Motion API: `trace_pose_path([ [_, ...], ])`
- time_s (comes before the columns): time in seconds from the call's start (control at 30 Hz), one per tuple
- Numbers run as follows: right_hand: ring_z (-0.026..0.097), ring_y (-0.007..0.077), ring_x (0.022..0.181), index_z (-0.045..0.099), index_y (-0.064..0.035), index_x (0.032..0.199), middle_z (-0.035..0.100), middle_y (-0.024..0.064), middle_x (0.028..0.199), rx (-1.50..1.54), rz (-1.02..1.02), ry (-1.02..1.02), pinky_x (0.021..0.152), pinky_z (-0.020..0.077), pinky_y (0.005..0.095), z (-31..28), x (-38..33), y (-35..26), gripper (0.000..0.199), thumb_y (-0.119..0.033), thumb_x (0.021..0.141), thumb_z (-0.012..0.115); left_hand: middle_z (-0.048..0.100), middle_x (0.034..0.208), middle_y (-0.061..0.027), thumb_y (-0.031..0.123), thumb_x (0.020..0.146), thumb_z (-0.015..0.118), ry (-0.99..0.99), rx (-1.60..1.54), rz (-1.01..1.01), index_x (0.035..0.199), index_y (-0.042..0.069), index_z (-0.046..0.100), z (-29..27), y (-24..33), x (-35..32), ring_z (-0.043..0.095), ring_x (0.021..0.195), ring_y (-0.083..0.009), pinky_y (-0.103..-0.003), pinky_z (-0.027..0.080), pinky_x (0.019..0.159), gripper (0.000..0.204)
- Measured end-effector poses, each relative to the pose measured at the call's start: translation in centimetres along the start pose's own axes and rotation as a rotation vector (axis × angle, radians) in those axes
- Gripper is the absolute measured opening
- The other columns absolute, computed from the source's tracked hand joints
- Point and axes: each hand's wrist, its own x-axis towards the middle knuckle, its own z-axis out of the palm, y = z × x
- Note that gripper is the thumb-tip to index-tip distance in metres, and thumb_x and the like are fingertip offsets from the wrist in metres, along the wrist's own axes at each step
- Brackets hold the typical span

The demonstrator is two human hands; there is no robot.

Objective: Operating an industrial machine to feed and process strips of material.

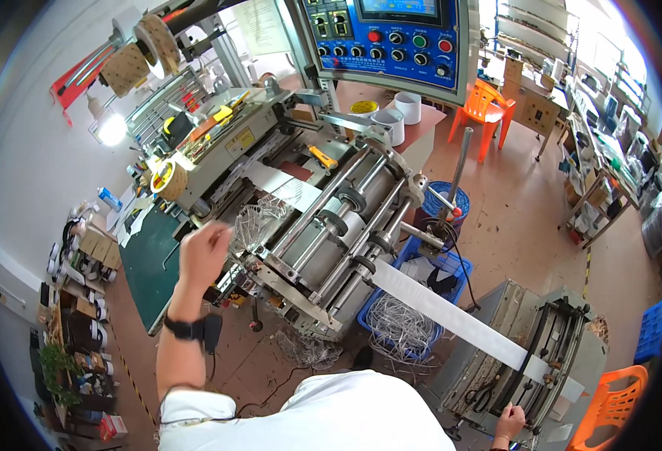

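My left hand (205, 252), with a black band on its wrist, is raised at the left side of the roller machine (346, 218). Its fingers are curled together, and whatever they hold, if anything, does not show. Close beside it lies a tangle of clear waste strips (259, 225). At the lower right, my right hand (509, 423) is closed at the front edge of a grey feeding machine (459, 376); what is in its fingers is hidden. A white strip with toothed edges (451, 319) runs from the rollers into that machine. Black-handled scissors (481, 396) lie near my right hand.
A blue control panel (391, 45) hangs above the rollers. A blue crate (402, 319) of shredded strips stands between the two machines. A yellow cutter (322, 156) lies on the roller machine. Orange chairs (483, 113) stand farther back and at the lower right.
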Motion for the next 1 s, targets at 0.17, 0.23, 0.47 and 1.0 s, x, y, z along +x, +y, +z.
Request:
trace_pose_path([
  [0.17, 0.047, 0.0347, 0.058, 0.044, 0.0001, 0.063, 0.044, 0.0164, 0.06, 0.036, -0.035, 0.046, 0.056, 0.0381, 0.0441, 0.8, -0.2, 0.7, 0.035, -0.018, 0.088, 0.061, 0.067, 0.093, -0.0161, 0.019, 0.088, 0.06, -0.184, 0.009, 0.416, 0.106, 0.005, 0.067, 7.6, -0.8, 10.8, 0.064, 0.087, -0.0326, -0.036, 0.051, 0.077, 0.024],
  [0.23, 0.047, 0.0349, 0.058, 0.044, 0.0002, 0.063, 0.045, 0.0165, 0.06, -0.008, -0.038, 0.076, 0.056, 0.038, 0.0442, 1.0, -0.2, 1.3, 0.035, -0.018, 0.088, 0.061, 0.067, 0.102, -0.0181, 0.022, 0.089, 0.056, -0.332, 0.013, 0.359, 0.114, 0.009, 0.065, 10.7, -1.4, 13.1, 0.062, 0.097, -0.0365, -0.04, 0.049, 0.085, 0.03],
  [0.47, 0.048, 0.0358, 0.06, 0.044, -0.0001, 0.064, 0.045, 0.0168, 0.061, -0.029, -0.03, 0.072, 0.057, 0.0374, 0.0455, 1.3, -0.1, 1.6, 0.035, -0.018, 0.088, 0.061, 0.067, 0.106, -0.018, 0.022, 0.09, 0.053, -0.521, 0.136, 0.263, 0.114, 0.014, 0.067, 14.1, -3.4, 15.2, 0.061, 0.098, -0.0388, -0.042, 0.049, 0.086, 0.029],
  [1.0, 0.048, 0.0356, 0.06, 0.044, 0.0002, 0.063, 0.045, 0.0164, 0.061, -0.052, 0.001, 0.035, 0.057, 0.037, 0.0456, 0.2, -0.2, 0.3, 0.036, -0.019, 0.088, 0.061, 0.062, 0.068, -0.0034, 0.016, 0.092, 0.059, -0.242, -0.345, -0.273, 0.118, 0.014, 0.067, 9.8, -15.6, 10.4, 0.055, 0.057, -0.0131, -0.028, 0.045, 0.055, 0.028],
])
